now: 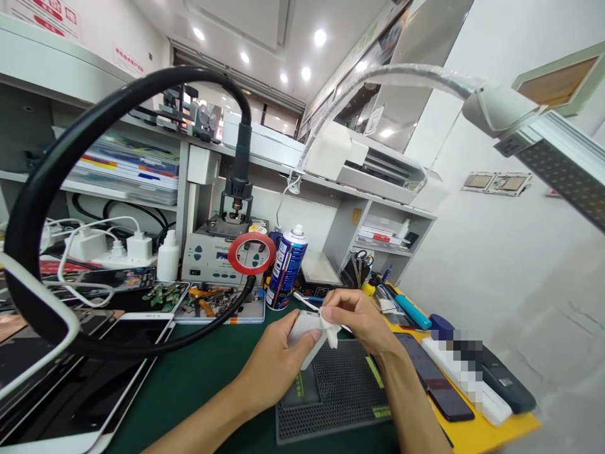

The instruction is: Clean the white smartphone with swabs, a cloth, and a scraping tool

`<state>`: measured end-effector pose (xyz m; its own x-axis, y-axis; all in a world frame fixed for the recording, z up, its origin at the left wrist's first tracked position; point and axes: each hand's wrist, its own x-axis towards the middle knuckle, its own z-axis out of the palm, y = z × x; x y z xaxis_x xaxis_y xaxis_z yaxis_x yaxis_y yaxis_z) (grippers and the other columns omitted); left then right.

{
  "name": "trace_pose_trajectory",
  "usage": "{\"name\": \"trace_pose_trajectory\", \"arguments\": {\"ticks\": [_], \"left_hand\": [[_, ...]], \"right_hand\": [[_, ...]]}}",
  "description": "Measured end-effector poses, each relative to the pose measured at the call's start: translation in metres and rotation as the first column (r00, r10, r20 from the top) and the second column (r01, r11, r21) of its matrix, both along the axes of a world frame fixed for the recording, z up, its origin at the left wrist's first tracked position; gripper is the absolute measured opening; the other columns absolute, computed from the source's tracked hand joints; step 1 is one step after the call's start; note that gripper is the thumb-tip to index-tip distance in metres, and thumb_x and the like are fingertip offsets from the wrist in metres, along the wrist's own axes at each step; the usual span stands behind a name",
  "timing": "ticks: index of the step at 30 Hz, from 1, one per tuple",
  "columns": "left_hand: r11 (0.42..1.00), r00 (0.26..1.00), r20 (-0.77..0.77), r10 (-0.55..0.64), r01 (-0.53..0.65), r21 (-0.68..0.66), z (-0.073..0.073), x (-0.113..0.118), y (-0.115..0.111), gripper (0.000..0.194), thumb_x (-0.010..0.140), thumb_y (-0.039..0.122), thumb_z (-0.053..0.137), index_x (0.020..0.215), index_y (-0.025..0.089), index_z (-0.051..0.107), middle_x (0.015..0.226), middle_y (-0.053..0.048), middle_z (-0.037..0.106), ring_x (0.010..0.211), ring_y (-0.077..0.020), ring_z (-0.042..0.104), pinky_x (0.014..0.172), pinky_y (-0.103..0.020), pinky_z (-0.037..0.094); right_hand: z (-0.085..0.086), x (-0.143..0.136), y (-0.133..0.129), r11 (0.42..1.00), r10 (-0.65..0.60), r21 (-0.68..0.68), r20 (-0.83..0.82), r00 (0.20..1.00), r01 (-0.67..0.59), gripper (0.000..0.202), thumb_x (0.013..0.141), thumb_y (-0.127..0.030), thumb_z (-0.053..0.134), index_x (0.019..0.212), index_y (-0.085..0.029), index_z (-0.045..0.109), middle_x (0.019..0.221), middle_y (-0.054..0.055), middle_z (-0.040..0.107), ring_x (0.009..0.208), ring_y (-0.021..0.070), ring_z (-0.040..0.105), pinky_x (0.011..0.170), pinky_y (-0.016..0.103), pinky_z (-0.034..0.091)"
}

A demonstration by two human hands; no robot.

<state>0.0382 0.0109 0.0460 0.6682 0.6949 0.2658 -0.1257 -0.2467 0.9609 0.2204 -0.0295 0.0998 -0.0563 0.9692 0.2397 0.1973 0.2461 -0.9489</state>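
One green desk (203, 350) takes up most of the space, with a yellow sheet (494, 434) along its right edge and a grey machine (196, 272) over by the far edge. Pretty big black mat (343, 403) with a grid of little holes sits in the middle, and on the left side there's a white-framed phone (137, 343) lying flat. A dark phone (447, 392) lies on the yellow sheet. The blue spray can (286, 268) stands upright toward the far edge, near a red ring (232, 254) in front of the machine. As for the hands, the left hand (271, 362) has the white box (297, 329) clamped, thumb on the near face, held tilted above the mat's far edge. The right hand (362, 318) is pinching a crumpled white tissue (333, 335) between thumb and fingers, right up against the box's upper right edge.
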Motion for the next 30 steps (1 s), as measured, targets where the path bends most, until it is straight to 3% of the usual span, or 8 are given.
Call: {"name": "trace_pose_trajectory", "arguments": {"ticks": [7,12,16,19,24,30], "left_hand": [[1.000,1.000,0.020,0.004,-0.004,0.008,0.002,0.000,-0.004,0.024,0.087,0.041,0.055,0.083,0.018,0.055,0.070,0.002,0.044,0.064,-0.0119,0.033,0.055,-0.022,0.030],[1.000,0.996,0.089,-0.008,0.006,0.023,0.000,0.001,-0.004,0.024,0.088,0.039,0.055,0.103,0.020,0.059,0.087,-0.001,0.060,0.078,-0.0166,0.047,0.067,-0.024,0.039],[0.999,0.995,0.095,-0.007,0.004,0.034,-0.002,0.002,-0.004,0.030,0.090,0.040,0.053,0.112,0.021,0.060,0.095,-0.001,0.064,0.086,-0.0188,0.051,0.073,-0.025,0.041],[1.000,0.996,0.091,-0.010,0.008,0.031,-0.001,0.002,-0.006,0.030,0.090,0.040,0.051,0.111,0.019,0.059,0.092,-0.002,0.062,0.084,-0.0183,0.051,0.071,-0.025,0.041],[1.000,1.000,0.002,0.013,-0.013,-0.005,0.002,-0.001,-0.006,0.029,0.091,0.044,0.048,0.090,0.017,0.057,0.075,0.001,0.052,0.066,-0.0120,0.041,0.057,-0.022,0.033],[1.000,1.000,-0.017,0.019,-0.019,0.006,0.003,-0.001,-0.005,0.029,0.091,0.046,0.048,0.094,0.019,0.057,0.083,0.000,0.058,0.073,-0.0144,0.050,0.064,-0.023,0.039]], "right_hand": [[-0.001,-0.022,0.002,0.997,-0.023,0.077,0.026,0.999,0.021,0.015,0.075,-0.032,0.075,0.068,-0.020,0.069,0.072,0.002,0.063,0.066,0.0152,0.054,0.060,0.027,0.040],[-0.003,-0.036,0.002,0.988,-0.092,0.134,0.095,0.991,0.079,0.016,0.077,-0.033,0.074,0.069,-0.020,0.069,0.071,0.002,0.062,0.066,0.0162,0.054,0.062,0.029,0.042],[-0.003,-0.042,0.001,0.979,-0.134,0.172,0.141,0.981,0.109,0.018,0.079,-0.035,0.072,0.070,-0.019,0.069,0.070,0.002,0.061,0.066,0.0150,0.053,0.061,0.028,0.041],[0.000,-0.038,-0.001,0.985,-0.087,0.161,0.133,0.987,0.065,0.019,0.080,-0.034,0.071,0.071,-0.017,0.070,0.072,0.003,0.062,0.068,0.0151,0.054,0.063,0.027,0.042],[0.006,-0.020,-0.005,0.994,-0.035,0.108,0.082,0.996,0.026,0.017,0.080,-0.029,0.072,0.071,-0.015,0.070,0.073,0.004,0.063,0.068,0.0144,0.056,0.062,0.026,0.043],[0.003,0.002,-0.004,0.997,0.010,0.071,0.054,0.999,-0.014,0.014,0.079,-0.026,0.073,0.071,-0.015,0.071,0.073,0.003,0.064,0.067,0.0128,0.055,0.061,0.025,0.042]]}}
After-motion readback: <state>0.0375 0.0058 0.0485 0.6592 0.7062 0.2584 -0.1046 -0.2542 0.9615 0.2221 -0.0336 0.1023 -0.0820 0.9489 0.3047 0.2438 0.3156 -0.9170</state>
